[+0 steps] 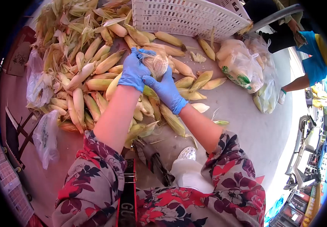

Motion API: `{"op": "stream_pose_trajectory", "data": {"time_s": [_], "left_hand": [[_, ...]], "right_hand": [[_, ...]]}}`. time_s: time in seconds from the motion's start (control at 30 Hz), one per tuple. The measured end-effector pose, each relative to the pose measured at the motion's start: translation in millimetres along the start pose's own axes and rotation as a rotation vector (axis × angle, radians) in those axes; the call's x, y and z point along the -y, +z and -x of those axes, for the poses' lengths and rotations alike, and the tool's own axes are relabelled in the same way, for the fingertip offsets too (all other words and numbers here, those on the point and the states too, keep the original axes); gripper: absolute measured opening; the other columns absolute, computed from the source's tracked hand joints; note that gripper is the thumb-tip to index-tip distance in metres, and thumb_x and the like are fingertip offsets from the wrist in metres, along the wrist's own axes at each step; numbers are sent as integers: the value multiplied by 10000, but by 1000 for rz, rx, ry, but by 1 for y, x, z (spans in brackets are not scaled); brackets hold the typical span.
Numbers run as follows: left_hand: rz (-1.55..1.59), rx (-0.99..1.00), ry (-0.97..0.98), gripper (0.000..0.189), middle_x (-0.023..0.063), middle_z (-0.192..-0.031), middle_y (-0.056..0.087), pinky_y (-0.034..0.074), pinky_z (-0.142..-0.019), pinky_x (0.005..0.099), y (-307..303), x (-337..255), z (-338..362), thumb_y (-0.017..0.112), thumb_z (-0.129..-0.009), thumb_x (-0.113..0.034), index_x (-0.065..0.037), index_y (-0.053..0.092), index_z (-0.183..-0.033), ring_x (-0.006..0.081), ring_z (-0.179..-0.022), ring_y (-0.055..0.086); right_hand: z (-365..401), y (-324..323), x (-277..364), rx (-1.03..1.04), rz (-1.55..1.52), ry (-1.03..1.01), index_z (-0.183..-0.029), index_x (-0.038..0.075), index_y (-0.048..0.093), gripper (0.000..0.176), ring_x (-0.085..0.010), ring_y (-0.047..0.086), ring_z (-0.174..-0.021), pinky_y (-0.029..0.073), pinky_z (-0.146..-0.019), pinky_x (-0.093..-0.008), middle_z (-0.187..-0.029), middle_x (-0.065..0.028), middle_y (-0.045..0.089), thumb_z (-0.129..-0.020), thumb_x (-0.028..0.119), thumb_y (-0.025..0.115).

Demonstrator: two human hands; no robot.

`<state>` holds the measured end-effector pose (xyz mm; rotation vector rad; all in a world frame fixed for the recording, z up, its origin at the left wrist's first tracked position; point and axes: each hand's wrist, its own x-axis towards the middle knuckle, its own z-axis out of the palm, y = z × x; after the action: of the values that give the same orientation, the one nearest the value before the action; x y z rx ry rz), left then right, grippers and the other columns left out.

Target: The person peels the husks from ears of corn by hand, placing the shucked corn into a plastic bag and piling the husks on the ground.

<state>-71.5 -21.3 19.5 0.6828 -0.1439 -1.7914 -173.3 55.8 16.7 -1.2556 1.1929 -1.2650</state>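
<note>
Both of my hands wear blue gloves and meet over a heap of corn. Between them is an ear of corn (156, 64), with pale kernels and silk showing at its upper part. My left hand (134, 71) is closed at its left side, the fingers reaching over the top. From below and the right, my right hand (168, 90) grips the same ear, its thumb pointing up along it. Around and beneath my hands lie several ears of corn (110, 62) in yellow-green husks. The lower end of the held ear is hidden by my fingers.
A white plastic crate (186, 17) stands behind the heap. Filled plastic bags (241, 64) sit at the right, near another person's arm (297, 83). Loose husks (61, 30) pile up at the far left, above a crumpled plastic bag (45, 138).
</note>
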Motion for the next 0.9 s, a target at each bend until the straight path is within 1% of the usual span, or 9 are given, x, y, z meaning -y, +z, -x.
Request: {"op": "stream_pose_trajectory", "data": {"time_s": [0.13, 0.17, 0.27, 0.4, 0.43, 0.53, 0.6, 0.83, 0.9], "left_hand": [[160, 317, 40, 243, 9, -657, 450, 398, -625, 272, -37, 34, -22, 334, -922, -67, -74, 444, -706, 145, -594, 420], [201, 285, -33, 273, -4, -617, 398, 371, -582, 269, -35, 33, -14, 316, -933, -78, -83, 410, -676, 137, -550, 368], [303, 78, -282, 353, -21, -536, 242, 287, -492, 264, -24, 26, 14, 273, -973, -147, -106, 310, -624, 130, -468, 218], [-128, -207, -202, 334, -27, -496, 268, 301, -477, 297, 12, 37, 32, 441, -946, -256, -123, 349, -653, 127, -432, 259], [-391, -46, -164, 325, 13, -616, 417, 377, -542, 293, -5, 37, 22, 617, -831, -380, -90, 472, -831, 148, -521, 400], [-1192, 137, 467, 690, 115, -914, 493, 437, -736, 351, -14, 63, 18, 750, -654, -478, -36, 465, -1099, 240, -809, 506], [-1826, 219, 504, 1007, 190, -1173, 386, 354, -931, 410, -4, 61, 32, 820, -481, -514, -1, 392, -1233, 344, -1091, 398], [-2049, 1, 169, 914, 195, -1289, 335, 321, -972, 473, 13, 19, 37, 822, -431, -464, -95, 494, -1201, 382, -1174, 346], [-1893, 81, 362, 906, 198, -1353, 273, 300, -1005, 459, -5, 27, 28, 823, -446, -418, -98, 478, -1221, 393, -1228, 303]], "right_hand": [[-27, -12, -15, -103, -702, 179, -1112, 11, 501, 499, -168, 553, -931, 449, -830, -283, -1055, -95, 561, -787, 350, 671], [-39, -15, -23, -181, -752, 214, -989, 27, 560, 335, -135, 570, -804, 474, -736, -270, -916, -71, 593, -813, 298, 647], [-77, -73, -33, -348, -844, 499, -810, 22, 524, 366, -216, 558, -587, 496, -557, -355, -697, -100, 564, -806, 373, 628], [-81, -96, -45, -323, -882, 518, -791, 20, 517, 397, -247, 548, -535, 492, -506, -371, -656, -116, 557, -794, 400, 631], [-78, -94, -44, -315, -866, 526, -796, 19, 523, 395, -242, 551, -540, 492, -507, -366, -663, -113, 561, -793, 398, 633], [-66, -79, -51, -307, -682, 382, -885, 11, 568, 392, -175, 570, -619, 485, -572, -296, -718, -77, 582, -780, 380, 652], [-53, -66, -37, -208, -681, 353, -943, 12, 587, 389, -136, 585, -713, 481, -657, -255, -791, -59, 601, -768, 350, 669], [-37, -49, 14, -6, -230, 22, -977, 2, 575, 277, -136, 595, -780, 478, -686, -255, -876, -71, 618, -822, 229, 610], [-32, -35, 24, 2, -20, -59, -975, -4, 558, 266, -131, 583, -772, 470, -668, -250, -859, -58, 608, -828, 215, 596]]}}
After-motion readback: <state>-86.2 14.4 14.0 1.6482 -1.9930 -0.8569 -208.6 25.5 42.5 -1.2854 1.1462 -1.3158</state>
